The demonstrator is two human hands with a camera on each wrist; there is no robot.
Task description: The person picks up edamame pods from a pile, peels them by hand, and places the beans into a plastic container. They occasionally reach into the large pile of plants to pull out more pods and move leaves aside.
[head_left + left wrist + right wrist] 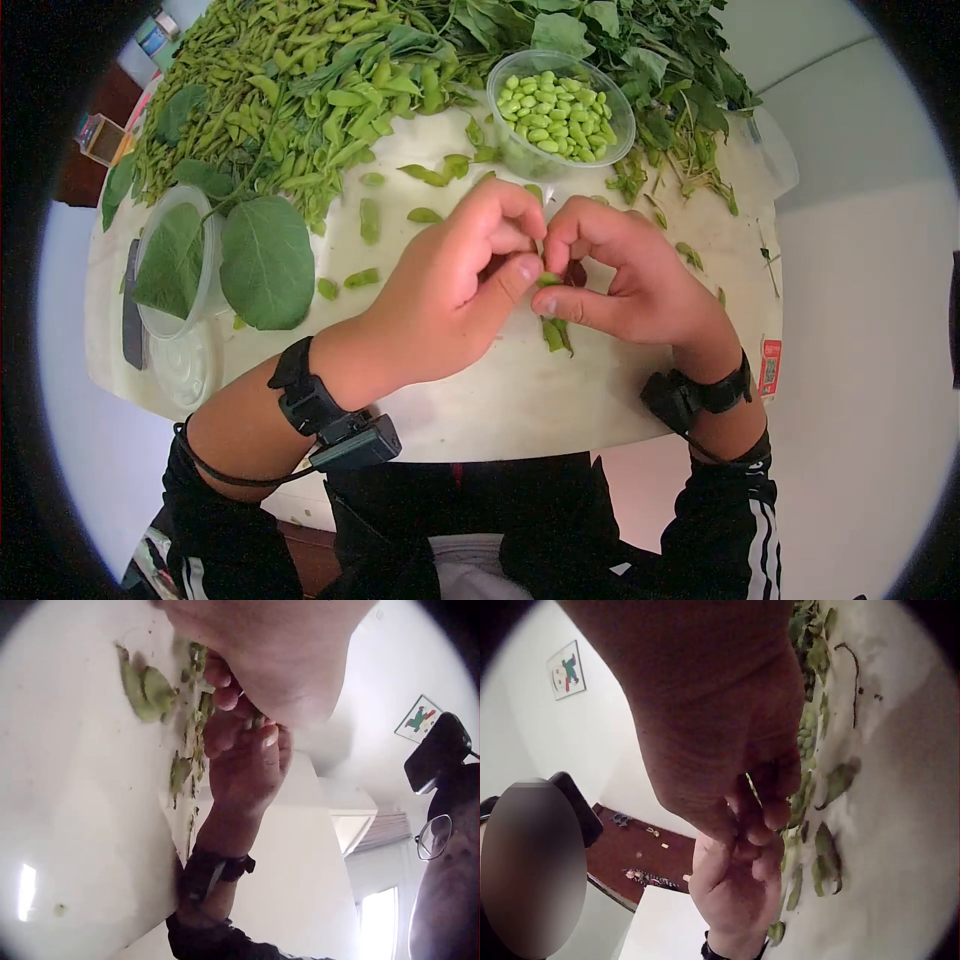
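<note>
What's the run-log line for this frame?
left hand: pinches pod | right hand: pinches same pod | bowl: shelled beans, behind hands | table: empty pods, leaves

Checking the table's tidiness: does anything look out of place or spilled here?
Yes: two big leaves droop over the empty clear tub at the left, and empty pods lie scattered on the table.

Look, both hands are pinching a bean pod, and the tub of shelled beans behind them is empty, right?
Not quite. Both hands, left hand and right hand, do pinch the bean pod, but the tub behind them holds many shelled beans. The head view shows this.
</note>
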